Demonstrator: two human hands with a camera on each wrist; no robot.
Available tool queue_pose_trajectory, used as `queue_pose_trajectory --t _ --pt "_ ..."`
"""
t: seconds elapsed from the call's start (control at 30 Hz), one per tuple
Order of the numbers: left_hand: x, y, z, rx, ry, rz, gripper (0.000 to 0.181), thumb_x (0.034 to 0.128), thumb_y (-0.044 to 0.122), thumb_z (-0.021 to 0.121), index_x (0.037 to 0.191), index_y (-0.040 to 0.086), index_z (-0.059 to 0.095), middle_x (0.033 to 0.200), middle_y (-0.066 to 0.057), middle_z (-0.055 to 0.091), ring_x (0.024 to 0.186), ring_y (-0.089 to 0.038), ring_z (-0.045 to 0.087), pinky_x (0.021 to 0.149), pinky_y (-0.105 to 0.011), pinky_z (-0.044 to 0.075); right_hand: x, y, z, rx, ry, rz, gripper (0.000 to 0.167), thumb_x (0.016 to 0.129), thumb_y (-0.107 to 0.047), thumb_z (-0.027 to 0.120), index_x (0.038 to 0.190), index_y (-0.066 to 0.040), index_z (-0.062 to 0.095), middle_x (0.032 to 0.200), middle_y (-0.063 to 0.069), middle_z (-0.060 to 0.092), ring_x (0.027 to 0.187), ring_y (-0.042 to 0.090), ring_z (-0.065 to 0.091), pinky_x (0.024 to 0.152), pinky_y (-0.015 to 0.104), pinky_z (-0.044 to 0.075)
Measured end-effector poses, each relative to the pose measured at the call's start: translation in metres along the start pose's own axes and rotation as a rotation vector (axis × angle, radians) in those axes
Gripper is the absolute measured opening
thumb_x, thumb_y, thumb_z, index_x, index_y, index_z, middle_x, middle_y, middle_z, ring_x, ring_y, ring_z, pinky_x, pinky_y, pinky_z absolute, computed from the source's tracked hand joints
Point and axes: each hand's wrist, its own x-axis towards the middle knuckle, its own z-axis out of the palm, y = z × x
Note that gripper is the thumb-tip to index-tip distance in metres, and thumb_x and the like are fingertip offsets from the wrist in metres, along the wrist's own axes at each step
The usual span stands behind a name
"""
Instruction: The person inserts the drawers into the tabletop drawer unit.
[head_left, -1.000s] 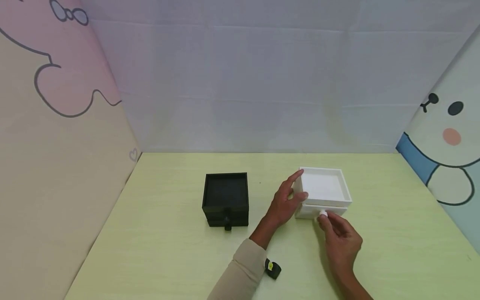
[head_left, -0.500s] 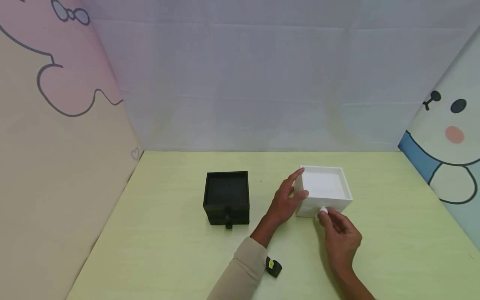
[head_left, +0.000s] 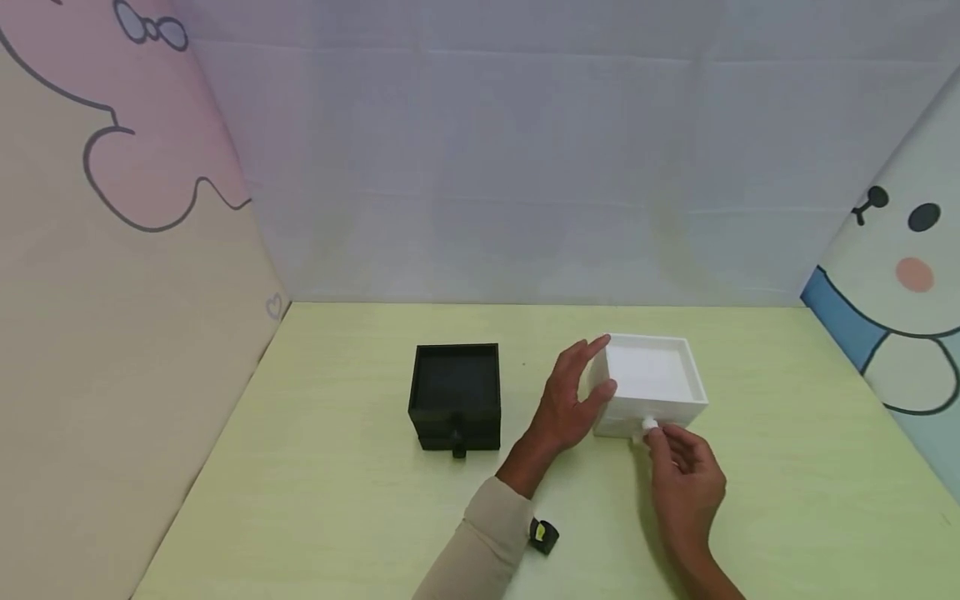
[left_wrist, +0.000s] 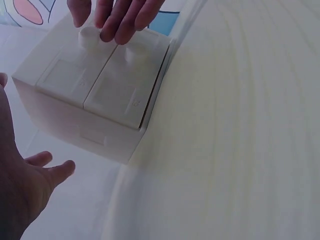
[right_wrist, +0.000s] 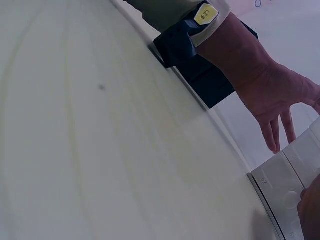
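Note:
A small white drawer box [head_left: 648,375] with two drawers sits on the right of the table; both drawer fronts look flush. My right hand [head_left: 688,487] pinches the upper white knob [left_wrist: 90,38] between thumb and fingertips, though their grip looks light. Below it, the lower drawer's knob [left_wrist: 135,53] is free. At the box's left side, my left hand [head_left: 566,406] stands with its fingers spread and nearly straight. In the left wrist view that hand's thumb and fingers appear apart from the box. Only part of my right hand [right_wrist: 312,207] shows in the right wrist view.
A black drawer box [head_left: 456,392] with a shallow top tray stands to the left of my left forearm. A black device [head_left: 543,536] with a yellow label sits at my left wrist. Printed cloth walls border the pale yellow-green table [head_left: 315,500].
The white upper drawer has slid back until its front is flush. My right thumb has shifted slightly down and right on the knob. My left fingers have lifted a little from the box.

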Motion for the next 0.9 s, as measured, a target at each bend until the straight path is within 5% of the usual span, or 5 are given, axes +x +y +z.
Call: queue_pose_trajectory --t 0.23,0.4,0.57,0.73,0.9 --pt "-0.008 0.022 -0.018 0.163 0.13 0.178 0.045 0.0952 0.03 0.056 0.139 0.02 0.056 0.136 -0.006 0.055 0.117 -0.016 0.059 0.089 -0.032 0.051 -0.004 -0.012 -0.008 0.08 0.055 0.043 0.014 0.091 -0.001 0.067 0.102 -0.001 0.059 0.086 -0.003 0.07 0.073 0.001 0.068 0.063 0.014 0.052" --pt "-0.015 0.037 -0.037 0.353 0.246 0.478 0.014 0.0853 0.014 0.067 0.097 0.008 0.072 0.088 -0.001 0.067 0.075 -0.009 0.059 0.066 -0.015 0.047 -0.008 -0.021 -0.015 0.032 0.017 -0.17 0.02 0.09 0.003 0.067 0.107 0.011 0.06 0.095 -0.004 0.07 0.086 0.005 0.067 0.071 0.012 0.051" --pt "-0.027 0.055 -0.062 0.482 0.311 0.708 0.017 0.0761 0.014 0.072 0.093 0.009 0.074 0.082 0.002 0.068 0.073 -0.012 0.06 0.067 -0.02 0.048 0.001 -0.024 -0.027 -0.061 -0.027 -0.463 0.034 0.086 0.003 0.069 0.117 0.012 0.062 0.11 0.015 0.069 0.108 0.007 0.063 0.088 0.015 0.047" --pt "-0.052 0.07 -0.099 0.502 0.319 0.76 0.019 0.0805 0.017 0.068 0.096 0.008 0.075 0.093 -0.002 0.072 0.088 -0.02 0.065 0.079 -0.035 0.052 0.02 -0.019 -0.043 -0.221 -0.015 -0.632 0.058 0.089 -0.032 0.068 0.128 0.01 0.057 0.122 0.029 0.059 0.125 0.016 0.051 0.104 0.02 0.033" --pt "-0.079 0.069 -0.143 0.549 0.428 0.743 0.028 0.0926 0.023 0.056 0.097 0.003 0.074 0.1 -0.012 0.073 0.103 -0.034 0.065 0.088 -0.052 0.049 0.037 -0.015 -0.064 -0.439 -0.081 -0.606 0.075 0.093 -0.054 0.055 0.134 0.009 0.049 0.135 0.031 0.05 0.126 0.046 0.044 0.114 0.039 0.026"
